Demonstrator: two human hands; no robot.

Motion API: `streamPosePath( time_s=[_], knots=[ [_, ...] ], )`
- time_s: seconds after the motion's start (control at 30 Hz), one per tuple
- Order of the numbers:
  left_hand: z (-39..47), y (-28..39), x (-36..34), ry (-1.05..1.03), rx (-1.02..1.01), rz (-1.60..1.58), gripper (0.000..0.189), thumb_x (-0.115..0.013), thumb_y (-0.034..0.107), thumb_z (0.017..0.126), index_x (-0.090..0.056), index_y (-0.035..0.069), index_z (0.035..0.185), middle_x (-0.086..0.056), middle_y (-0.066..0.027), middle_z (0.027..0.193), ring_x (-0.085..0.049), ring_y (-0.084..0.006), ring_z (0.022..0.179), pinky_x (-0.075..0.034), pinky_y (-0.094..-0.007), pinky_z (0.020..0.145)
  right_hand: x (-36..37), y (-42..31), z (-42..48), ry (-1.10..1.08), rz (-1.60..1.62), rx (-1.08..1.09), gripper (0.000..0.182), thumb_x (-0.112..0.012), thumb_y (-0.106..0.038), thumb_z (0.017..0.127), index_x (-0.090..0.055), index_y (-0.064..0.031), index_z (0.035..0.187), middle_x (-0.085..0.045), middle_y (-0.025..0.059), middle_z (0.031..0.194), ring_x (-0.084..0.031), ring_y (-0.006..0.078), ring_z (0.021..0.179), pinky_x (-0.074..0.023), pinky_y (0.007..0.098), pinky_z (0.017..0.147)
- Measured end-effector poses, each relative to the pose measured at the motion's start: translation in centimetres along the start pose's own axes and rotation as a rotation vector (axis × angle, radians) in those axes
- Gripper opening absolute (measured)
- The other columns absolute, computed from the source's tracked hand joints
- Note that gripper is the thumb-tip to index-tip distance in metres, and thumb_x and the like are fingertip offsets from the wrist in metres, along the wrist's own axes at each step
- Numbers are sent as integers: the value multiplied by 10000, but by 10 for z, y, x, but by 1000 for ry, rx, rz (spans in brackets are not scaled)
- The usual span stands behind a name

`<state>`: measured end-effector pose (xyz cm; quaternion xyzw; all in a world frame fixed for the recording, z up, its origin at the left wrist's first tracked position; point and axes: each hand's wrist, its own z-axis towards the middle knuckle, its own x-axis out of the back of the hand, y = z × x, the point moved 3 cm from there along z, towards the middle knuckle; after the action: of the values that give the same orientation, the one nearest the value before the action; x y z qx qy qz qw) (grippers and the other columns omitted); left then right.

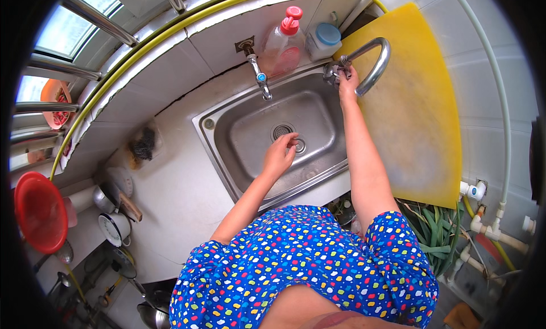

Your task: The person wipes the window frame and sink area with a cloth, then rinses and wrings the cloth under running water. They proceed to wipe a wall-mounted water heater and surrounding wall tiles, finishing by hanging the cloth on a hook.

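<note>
My right hand point(349, 83) reaches to the sink's far right corner, its fingers closed around the base of a chrome gooseneck faucet point(381, 60). Something small and dark shows at those fingers; what it is I cannot tell. Over the basin hovers my left hand point(279, 154), holding nothing, its fingers loosely bent and slightly apart. Below it, the stainless steel sink point(247, 115) has a round drain strainer point(282, 132) in its floor. A second chrome tap point(259, 76) comes out of the wall and points into the basin. No running water is visible.
Behind the sink stand a pump bottle point(283, 47) with a red top and a blue-lidded jar point(325, 40). A large yellow board point(409, 115) fills the right side, above green leafy stalks point(435, 235). An enamel mug point(115, 228) and a red basin point(41, 211) are at left.
</note>
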<state>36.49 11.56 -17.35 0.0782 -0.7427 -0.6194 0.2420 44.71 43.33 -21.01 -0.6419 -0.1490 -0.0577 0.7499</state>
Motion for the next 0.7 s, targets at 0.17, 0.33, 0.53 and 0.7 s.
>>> streamPosePath(
  time_s=[0.17,0.33,0.53,0.7],
  knots=[
    [12,14,-15,-113,-68,50,311,-600,68,881,-633,89,1190,-691,-59,1019,-674,-211,929,-514,-327,753,7,-16,4,-119,-531,50,335,-670,-119,853,-631,3,1163,-685,185,1042,-664,297,993,-497,393,898],
    [7,6,-23,-147,-114,47,293,-599,33,870,-645,64,1158,-678,-100,998,-678,-225,904,-529,-339,795,22,-24,-23,-331,-510,-154,342,-682,-130,868,-623,33,1164,-694,151,985,-674,247,936,-516,352,864],
    [-8,-15,-18,-133,-80,21,230,-581,62,873,-646,60,1094,-670,-95,975,-658,-263,902,-524,-377,787,24,-40,-52,-65,24,204,309,-620,-57,903,-631,-14,1208,-678,72,1053,-634,177,931,-491,325,855],
    [-9,-4,-15,-153,-91,56,229,-575,70,876,-647,63,1094,-668,-98,958,-653,-272,903,-521,-385,777,2,-43,-50,-154,-390,404,356,-580,9,900,-653,-78,1237,-516,148,1229,-507,317,1177,-428,367,1008]
  ],
)
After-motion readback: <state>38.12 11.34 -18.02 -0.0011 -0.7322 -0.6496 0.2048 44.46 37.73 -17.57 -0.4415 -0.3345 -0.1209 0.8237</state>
